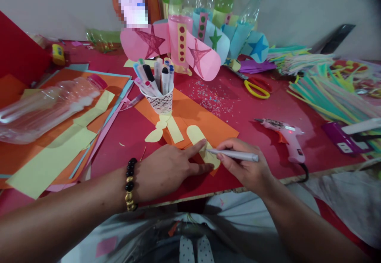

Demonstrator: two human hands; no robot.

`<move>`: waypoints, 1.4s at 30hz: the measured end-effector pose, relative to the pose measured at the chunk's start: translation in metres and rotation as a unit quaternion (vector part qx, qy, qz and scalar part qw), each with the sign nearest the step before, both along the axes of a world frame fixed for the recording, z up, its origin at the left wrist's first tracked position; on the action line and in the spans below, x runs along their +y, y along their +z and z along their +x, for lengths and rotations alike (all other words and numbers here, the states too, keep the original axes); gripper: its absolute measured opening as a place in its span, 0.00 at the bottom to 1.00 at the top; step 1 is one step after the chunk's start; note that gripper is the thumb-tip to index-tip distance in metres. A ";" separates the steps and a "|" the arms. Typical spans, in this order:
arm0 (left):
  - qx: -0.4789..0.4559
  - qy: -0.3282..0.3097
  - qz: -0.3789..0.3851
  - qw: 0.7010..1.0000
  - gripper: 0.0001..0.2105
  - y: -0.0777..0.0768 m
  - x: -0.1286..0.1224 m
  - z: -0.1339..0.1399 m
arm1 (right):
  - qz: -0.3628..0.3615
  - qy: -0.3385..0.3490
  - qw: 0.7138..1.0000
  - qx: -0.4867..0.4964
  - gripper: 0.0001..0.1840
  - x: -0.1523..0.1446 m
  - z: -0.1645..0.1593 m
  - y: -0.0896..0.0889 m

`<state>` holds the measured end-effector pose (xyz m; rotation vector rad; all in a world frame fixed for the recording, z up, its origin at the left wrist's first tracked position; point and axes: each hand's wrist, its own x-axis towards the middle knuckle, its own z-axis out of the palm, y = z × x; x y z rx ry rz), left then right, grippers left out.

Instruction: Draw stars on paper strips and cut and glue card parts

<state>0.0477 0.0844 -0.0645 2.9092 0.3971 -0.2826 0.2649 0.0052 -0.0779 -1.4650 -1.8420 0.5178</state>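
My right hand point(247, 164) grips a grey marker pen point(238, 154), its tip at a pale yellow rounded paper cutout point(196, 135). My left hand point(169, 166), with a beaded bracelet point(129, 179) on its wrist, lies flat with two fingers spread over the cutout. Under the cutout is an orange paper sheet point(214, 120). Just beyond my left hand are smaller yellow paper pieces point(175, 129), partly beneath a patterned paper cup point(160, 101) full of markers.
Bottles dressed in pink paper point(202, 58) and blue paper stand at the back. At right lie a pink glue gun point(293, 140), yellow-and-red scissors point(256, 90), a purple power strip point(342, 140) and straw-like strips point(321, 92). A clear plastic bottle point(56, 106) rests on paper sheets at left.
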 end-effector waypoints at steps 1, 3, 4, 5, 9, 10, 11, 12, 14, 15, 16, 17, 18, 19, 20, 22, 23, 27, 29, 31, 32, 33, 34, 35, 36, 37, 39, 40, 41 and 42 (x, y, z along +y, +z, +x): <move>0.000 0.000 -0.001 1.000 0.27 0.000 0.000 0.000 | -0.002 0.001 1.000 -0.001 0.02 0.000 0.000 0.000; 0.003 -0.002 0.002 1.000 0.27 0.000 0.000 0.000 | -0.005 0.004 1.000 -0.001 0.02 0.001 0.000 -0.001; 0.006 -0.003 0.006 1.000 0.27 0.000 0.000 0.000 | -0.006 0.006 1.000 0.000 0.02 0.001 0.000 -0.001; 0.008 -0.005 0.009 1.000 0.27 0.000 0.000 0.000 | -0.008 0.007 1.000 0.002 0.02 0.001 0.000 -0.001; 0.006 -0.009 0.017 1.000 0.27 0.000 0.000 0.000 | -0.016 0.017 1.000 0.014 0.02 0.001 0.000 0.000; 0.004 -0.009 0.018 1.000 0.27 0.000 -0.001 0.000 | -0.019 0.022 0.999 0.017 0.02 0.000 0.000 0.001; 0.001 -0.009 0.018 1.000 0.27 0.000 -0.001 0.000 | -0.023 0.027 0.999 0.019 0.02 0.000 0.000 0.002; -0.001 -0.009 0.018 1.000 0.27 0.000 -0.001 -0.001 | -0.026 0.032 0.999 0.022 0.02 -0.001 0.000 0.003; -0.006 -0.009 0.016 1.000 0.28 -0.001 -0.001 -0.001 | -0.034 0.044 0.998 0.030 0.02 -0.002 0.001 0.005; -0.008 -0.009 0.013 1.000 0.28 -0.001 0.000 -0.001 | -0.036 0.051 0.997 0.035 0.02 -0.002 0.001 0.005; -0.007 -0.008 0.010 1.000 0.28 0.000 0.000 -0.001 | -0.038 0.057 0.997 0.039 0.02 -0.002 0.002 0.005; -0.005 -0.007 0.008 1.000 0.28 0.000 0.000 -0.001 | -0.041 0.063 0.996 0.042 0.02 -0.002 0.002 0.005; -0.002 -0.006 0.006 1.000 0.28 0.000 0.000 -0.001 | -0.043 0.066 0.996 0.044 0.02 -0.002 0.002 0.005; 0.001 -0.006 0.006 1.000 0.28 0.000 0.000 -0.001 | -0.045 0.068 0.996 0.044 0.02 -0.002 0.002 0.005; 0.004 -0.006 0.008 1.000 0.28 0.001 0.000 -0.001 | -0.047 0.069 0.996 0.043 0.02 -0.002 0.003 0.005; 0.003 -0.009 0.014 1.000 0.29 0.000 0.000 -0.001 | -0.042 0.066 0.996 0.042 0.02 -0.003 0.003 0.004; 0.001 -0.010 0.017 1.000 0.29 0.000 -0.001 -0.001 | -0.036 0.062 0.996 0.042 0.02 -0.003 0.003 0.004; 0.000 -0.011 0.025 1.000 0.28 -0.002 -0.001 -0.002 | -0.018 0.057 0.997 0.040 0.01 -0.004 0.003 0.002; 0.002 -0.013 0.022 1.000 0.28 -0.002 -0.001 -0.002 | -0.022 0.065 0.997 0.035 0.02 -0.004 0.002 0.002; -0.002 -0.014 0.017 1.000 0.28 -0.003 -0.001 -0.002 | -0.025 0.071 0.997 0.031 0.02 -0.003 0.002 0.001; -0.004 -0.014 0.014 1.000 0.28 -0.003 -0.001 -0.002 | -0.025 0.072 0.997 0.030 0.02 -0.002 0.002 0.001; -0.006 -0.013 0.012 1.000 0.28 -0.003 0.000 -0.002 | -0.026 0.074 0.997 0.028 0.02 -0.002 0.002 0.001; -0.007 -0.013 0.012 1.000 0.29 -0.003 0.000 -0.002 | -0.026 0.076 0.996 0.028 0.02 -0.002 0.001 0.001; -0.008 -0.013 0.014 1.000 0.29 -0.002 0.000 -0.002 | -0.027 0.078 0.996 0.027 0.02 -0.001 0.001 0.001; -0.007 -0.013 0.018 1.000 0.29 -0.002 0.000 -0.002 | -0.028 0.079 0.996 0.026 0.02 -0.001 0.001 0.001; -0.006 -0.014 0.023 1.000 0.30 -0.002 0.000 -0.002 | -0.030 0.079 0.996 0.024 0.02 -0.001 0.001 0.001; -0.004 -0.015 0.029 0.999 0.30 -0.001 -0.001 -0.002 | -0.033 0.076 0.996 0.020 0.02 0.000 0.000 0.001; -0.005 -0.014 0.029 0.999 0.30 -0.001 -0.001 -0.002 | -0.035 0.071 0.997 0.017 0.02 0.000 0.000 0.001; -0.006 -0.013 0.026 1.000 0.29 -0.001 -0.001 -0.002 | -0.036 0.063 0.997 0.014 0.02 0.000 0.000 0.001; -0.007 -0.013 0.022 1.000 0.29 -0.001 -0.001 -0.002 | -0.035 0.051 0.998 0.011 0.02 -0.001 0.000 0.001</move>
